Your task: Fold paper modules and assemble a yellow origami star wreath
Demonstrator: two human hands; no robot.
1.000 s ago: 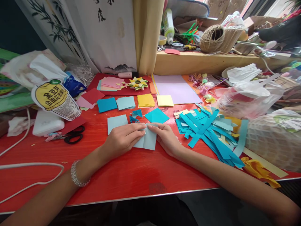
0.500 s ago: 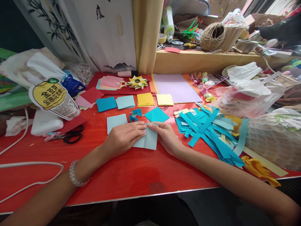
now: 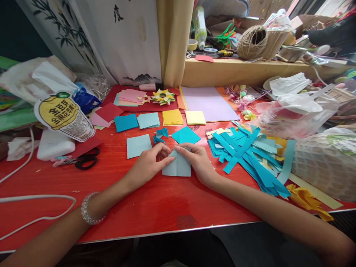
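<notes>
A pale blue square of origami paper (image 3: 177, 167) with a vertical crease lies under my fingers. My left hand (image 3: 152, 161) pinches its upper left edge between thumb and fingers. On the upper right, my right hand (image 3: 198, 161) is closed on the same sheet, its thumb along the top; the paper's far edge is hidden by the fingers. Just beyond stands a turquoise square (image 3: 185, 135), turned like a diamond. Beside my left hand lies another pale blue sheet (image 3: 139, 145), with small folded blue pieces (image 3: 161, 134) next to it.
Cut blue paper strips (image 3: 239, 148) are heaped to the right. Black-handled scissors (image 3: 86, 159) and a white cable (image 3: 55, 194) lie left. Stacks of blue and yellow paper (image 3: 172, 117) line the back, near a folded paper ring (image 3: 163, 97). A plastic bag (image 3: 303, 107) stands right.
My left hand has lifted from lying flat across the sheet to pinching its upper edge. The pale blue paper has turned slightly and shifted right, showing more of its surface.
</notes>
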